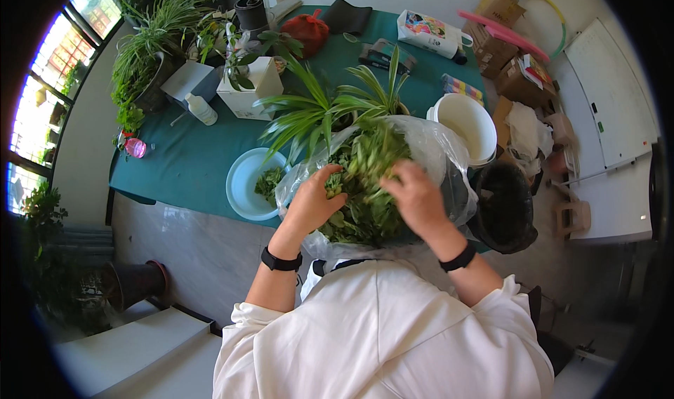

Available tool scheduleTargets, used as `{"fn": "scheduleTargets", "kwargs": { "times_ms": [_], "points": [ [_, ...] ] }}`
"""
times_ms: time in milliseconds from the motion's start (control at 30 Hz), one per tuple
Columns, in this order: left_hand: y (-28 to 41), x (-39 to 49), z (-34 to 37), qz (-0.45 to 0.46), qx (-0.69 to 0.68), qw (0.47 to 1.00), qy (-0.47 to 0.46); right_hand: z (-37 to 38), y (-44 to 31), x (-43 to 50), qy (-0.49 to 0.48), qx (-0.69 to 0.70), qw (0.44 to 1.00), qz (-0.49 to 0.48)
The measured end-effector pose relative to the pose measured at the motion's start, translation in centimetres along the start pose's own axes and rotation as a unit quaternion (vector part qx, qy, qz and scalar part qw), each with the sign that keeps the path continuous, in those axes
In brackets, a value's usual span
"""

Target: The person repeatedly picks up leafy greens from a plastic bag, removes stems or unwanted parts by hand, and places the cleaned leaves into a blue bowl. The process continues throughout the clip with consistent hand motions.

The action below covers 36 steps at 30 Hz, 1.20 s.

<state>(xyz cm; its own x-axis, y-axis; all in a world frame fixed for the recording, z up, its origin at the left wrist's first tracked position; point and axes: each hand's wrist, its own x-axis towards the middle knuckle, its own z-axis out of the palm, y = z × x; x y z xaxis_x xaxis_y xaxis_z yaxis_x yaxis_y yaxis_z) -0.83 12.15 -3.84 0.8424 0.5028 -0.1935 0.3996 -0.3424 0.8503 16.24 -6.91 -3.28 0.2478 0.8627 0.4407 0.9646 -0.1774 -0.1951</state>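
A clear plastic bag (442,146) lies open at the table's near edge, full of leafy green vegetables (363,220). My left hand (316,196) is at the bag's left side, its thumb and fingers closed around some leafy stems. Over the right part of the heap, my right hand (416,196) is blurred, with its fingertips on a bunch of green stems (382,151); how firmly it holds them is hard to tell. Left of the bag, a light blue basin (242,188) contains a small pile of picked leaves (269,183).
Potted spider plants (316,104) stand behind the bag on the green-covered table (179,172). A white bucket (466,125) is to the right, above a black-lined bin (503,209). A white box (253,91) and a white bottle (201,109) stand farther left.
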Motion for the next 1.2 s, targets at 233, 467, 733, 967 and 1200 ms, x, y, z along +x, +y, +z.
{"fn": "scheduleTargets", "kwargs": {
  "times_ms": [233,467,733,967,1200],
  "points": [
    [0.5,-0.1,-0.6,0.002,0.029,0.999,0.033,1.8,0.4,-4.1,-0.107,0.067,0.988,0.089],
    [0.3,0.1,-0.2,0.066,-0.036,0.994,0.083,-2.3,2.2,-2.8,-0.195,0.023,0.962,0.188],
    [1.0,-1.6,-5.8,0.061,-0.267,0.941,0.198,-0.7,-0.9,3.5,-0.061,0.159,0.985,0.024],
    [-9.2,-0.9,-14.4,0.013,-0.335,0.894,0.297,7.6,-2.3,5.8,-0.107,0.023,0.992,-0.058],
    [-24.2,2.3,-12.4,-0.106,-0.354,0.872,0.321,6.2,-1.0,6.1,-0.065,0.126,0.99,-0.014]
  ]
}}
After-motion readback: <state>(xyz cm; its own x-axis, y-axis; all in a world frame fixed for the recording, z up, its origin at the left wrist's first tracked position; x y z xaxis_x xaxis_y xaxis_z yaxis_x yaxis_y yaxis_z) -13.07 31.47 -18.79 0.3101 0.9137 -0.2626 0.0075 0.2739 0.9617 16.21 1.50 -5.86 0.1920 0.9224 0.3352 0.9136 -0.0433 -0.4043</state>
